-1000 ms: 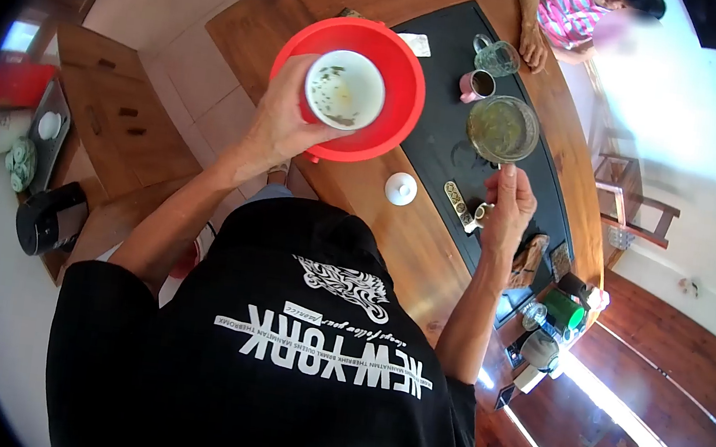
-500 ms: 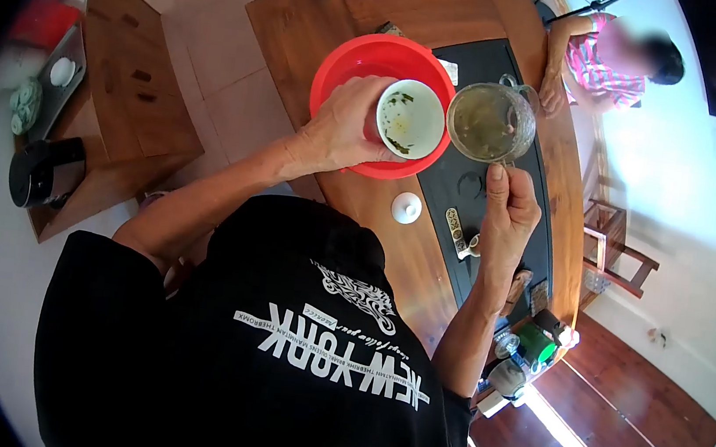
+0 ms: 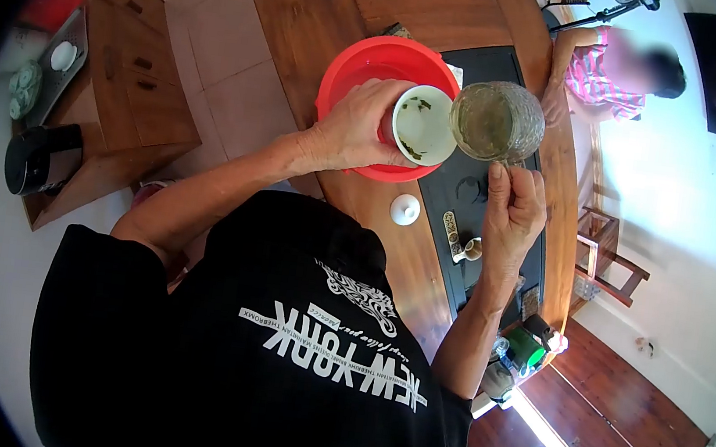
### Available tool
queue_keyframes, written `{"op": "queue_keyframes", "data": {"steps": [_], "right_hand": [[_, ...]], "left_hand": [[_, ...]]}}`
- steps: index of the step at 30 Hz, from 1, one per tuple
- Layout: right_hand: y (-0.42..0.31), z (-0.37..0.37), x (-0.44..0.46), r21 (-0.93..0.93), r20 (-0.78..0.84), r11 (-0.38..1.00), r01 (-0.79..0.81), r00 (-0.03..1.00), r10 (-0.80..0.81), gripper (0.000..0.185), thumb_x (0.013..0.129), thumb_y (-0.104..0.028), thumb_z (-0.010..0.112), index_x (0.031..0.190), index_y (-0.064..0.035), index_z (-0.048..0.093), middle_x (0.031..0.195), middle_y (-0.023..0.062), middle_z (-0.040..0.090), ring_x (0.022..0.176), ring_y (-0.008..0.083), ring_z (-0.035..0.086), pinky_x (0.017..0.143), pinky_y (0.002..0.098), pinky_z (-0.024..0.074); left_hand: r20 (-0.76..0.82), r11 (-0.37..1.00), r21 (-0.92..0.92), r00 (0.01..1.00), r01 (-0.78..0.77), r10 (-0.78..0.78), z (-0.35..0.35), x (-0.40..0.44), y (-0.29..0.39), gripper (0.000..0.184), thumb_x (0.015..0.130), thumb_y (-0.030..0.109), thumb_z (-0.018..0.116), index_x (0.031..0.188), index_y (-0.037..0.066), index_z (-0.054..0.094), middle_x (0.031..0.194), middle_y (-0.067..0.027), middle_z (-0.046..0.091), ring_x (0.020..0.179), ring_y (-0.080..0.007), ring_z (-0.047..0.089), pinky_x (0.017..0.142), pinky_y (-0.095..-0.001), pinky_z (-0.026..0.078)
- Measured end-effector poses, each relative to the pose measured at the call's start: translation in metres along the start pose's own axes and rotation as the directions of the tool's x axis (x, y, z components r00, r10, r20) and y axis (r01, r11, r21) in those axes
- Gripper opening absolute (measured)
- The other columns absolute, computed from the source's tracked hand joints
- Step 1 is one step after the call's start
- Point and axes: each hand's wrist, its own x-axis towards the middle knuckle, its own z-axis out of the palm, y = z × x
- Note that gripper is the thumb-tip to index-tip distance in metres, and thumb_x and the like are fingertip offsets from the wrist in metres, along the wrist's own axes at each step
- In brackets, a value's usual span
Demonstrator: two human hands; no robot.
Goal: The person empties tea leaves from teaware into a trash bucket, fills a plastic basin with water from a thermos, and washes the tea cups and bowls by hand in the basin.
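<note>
My left hand (image 3: pixel 356 126) is wrapped round a white cup (image 3: pixel 422 127) with a few dark leaf bits inside, held over the right side of a red basin (image 3: pixel 381 57). My right hand (image 3: pixel 514 208) pinches the handle of a glass mug (image 3: pixel 495 121), which holds a yellowish-green liquid. The mug is tilted, its rim right beside the cup's rim; whether they touch is unclear. A white lid (image 3: pixel 405 209) lies on the wooden table (image 3: pixel 410 269) below the cup.
A black tray (image 3: pixel 495 63) is set along the table, bearing a patterned strip (image 3: pixel 451 231) and a small cup (image 3: pixel 472 249). Across the table sits a person in a striped top (image 3: pixel 600 79). At left is a wooden cabinet (image 3: pixel 140 84) with a black kettle (image 3: pixel 40 159).
Both hands have moved right in the view, and the cup has come from over the basin's middle to beside the mug. The mug is tilted more towards the cup.
</note>
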Motion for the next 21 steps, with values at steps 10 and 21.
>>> {"op": "queue_keyframes", "data": {"steps": [10,21], "right_hand": [[-0.005,-0.004,0.004,-0.058,0.004,0.998,0.040,0.999,-0.040,0.020,0.086,-0.020,0.072,0.081,-0.0029,0.062,0.068,0.0076,0.044,0.058,0.0202,0.044,0.053,0.0327,0.0377],[-0.013,-0.008,0.006,-0.155,-0.007,0.980,0.123,0.992,-0.126,0.020,0.082,-0.019,0.074,0.079,-0.0041,0.062,0.071,0.0086,0.045,0.060,0.0243,0.048,0.054,0.0349,0.0406]], "left_hand": [[0.134,0.999,-0.046,0.991,0.014,-0.008,0.003,0.003,-0.002,0.089,0.061,0.028,0.090,0.133,0.004,0.045,0.130,-0.0141,0.053,0.124,-0.0295,0.049,0.105,-0.0417,0.039],[0.163,0.998,-0.069,0.987,0.011,0.001,0.005,0.005,-0.002,0.089,0.060,0.029,0.091,0.134,0.004,0.045,0.128,-0.0137,0.054,0.121,-0.0291,0.052,0.103,-0.0407,0.042]]}}
